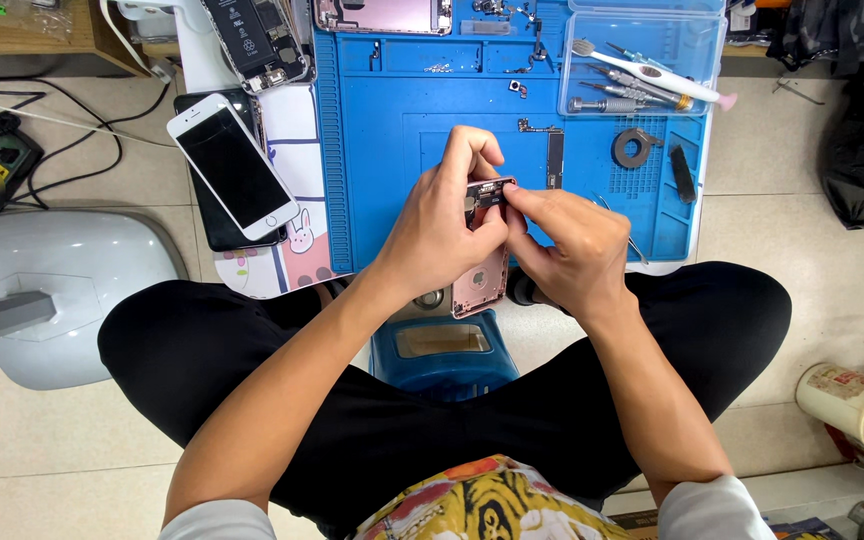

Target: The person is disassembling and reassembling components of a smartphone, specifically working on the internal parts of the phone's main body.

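We found the left hand (439,225) gripping a pink phone housing (481,272) above the blue mat (382,160); the right hand (572,245) pinched its top edge. A white phone (233,165) lay left of them.

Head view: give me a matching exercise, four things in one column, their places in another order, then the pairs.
Things:
1 pink phone housing
2 white phone
3 tape roll
4 screwdrivers

Places:
A in the clear tray at the mat's far right corner
B held in both hands
C left of the blue mat, screen up
D on the mat, just below the tray

Pairs: 1-B, 2-C, 3-D, 4-A
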